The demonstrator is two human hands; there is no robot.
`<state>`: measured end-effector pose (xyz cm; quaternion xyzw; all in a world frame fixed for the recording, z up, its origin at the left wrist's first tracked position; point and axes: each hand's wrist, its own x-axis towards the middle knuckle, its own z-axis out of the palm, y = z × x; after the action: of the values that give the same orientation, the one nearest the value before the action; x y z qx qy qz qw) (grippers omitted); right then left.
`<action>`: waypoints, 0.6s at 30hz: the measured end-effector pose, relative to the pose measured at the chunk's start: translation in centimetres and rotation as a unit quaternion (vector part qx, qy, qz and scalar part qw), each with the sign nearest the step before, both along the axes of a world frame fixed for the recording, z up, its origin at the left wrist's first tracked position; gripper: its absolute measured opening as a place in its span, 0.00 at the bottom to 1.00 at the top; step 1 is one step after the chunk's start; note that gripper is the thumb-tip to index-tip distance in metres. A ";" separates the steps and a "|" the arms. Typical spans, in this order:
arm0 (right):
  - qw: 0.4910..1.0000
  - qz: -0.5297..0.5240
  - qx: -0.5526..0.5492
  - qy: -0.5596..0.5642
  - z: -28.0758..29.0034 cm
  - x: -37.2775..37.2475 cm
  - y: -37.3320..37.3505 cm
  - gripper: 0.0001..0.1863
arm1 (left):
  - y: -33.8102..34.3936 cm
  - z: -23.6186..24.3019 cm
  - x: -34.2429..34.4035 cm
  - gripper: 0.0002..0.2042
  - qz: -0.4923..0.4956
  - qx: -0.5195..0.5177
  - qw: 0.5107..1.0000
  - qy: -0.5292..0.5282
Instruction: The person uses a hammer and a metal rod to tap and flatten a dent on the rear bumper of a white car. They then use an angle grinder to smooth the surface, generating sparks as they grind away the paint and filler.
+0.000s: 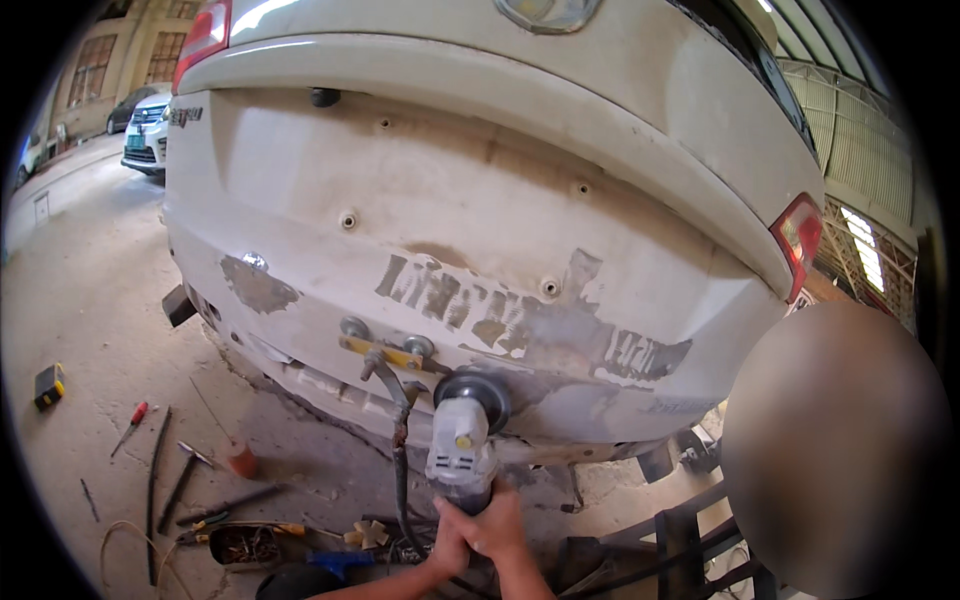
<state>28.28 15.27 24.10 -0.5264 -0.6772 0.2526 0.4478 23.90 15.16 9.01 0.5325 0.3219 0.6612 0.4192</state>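
An angle grinder (462, 450) with a pale body points away from me, its round dark disc (474, 398) at the lower part of a white car's tailgate (450, 200). My left hand (452, 543) and my right hand (497, 522) are both closed around the grinder's rear end. Scraped grey patches (490, 325) run across the panel above the disc, with bare metal streaks among them. Just left of the disc, a yellow bar (385, 350) with round metal feet sits against the panel, and a black cable (401, 480) hangs from it.
Tools lie on the concrete floor at left: a red-handled screwdriver (131, 427), a hammer (182, 478), a yellow-black box (49, 386) and an oval tray (246, 546) of small parts. Dark metal framework (680, 545) and a large blurred shape (835, 450) stand at right. Another white car (148, 132) is parked behind.
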 end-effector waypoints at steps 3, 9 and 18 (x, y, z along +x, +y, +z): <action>1.000 -0.001 0.005 0.005 -2.8 0.7 -0.3 0.29 | -2.2 1.7 -0.3 0.26 -0.047 -0.049 0.996 -0.057; 1.000 0.005 -0.009 0.024 -0.7 0.4 0.5 0.30 | 0.2 1.1 -0.9 0.26 -0.060 0.029 0.998 0.009; 0.997 -0.011 -0.025 0.074 -1.6 1.0 0.4 0.27 | 0.3 -1.4 -0.8 0.17 -0.002 0.105 0.990 0.094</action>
<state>29.27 15.71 22.53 -0.5243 -0.6301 0.3027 0.4863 23.11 15.46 7.59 0.6335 0.2879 0.6378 0.3302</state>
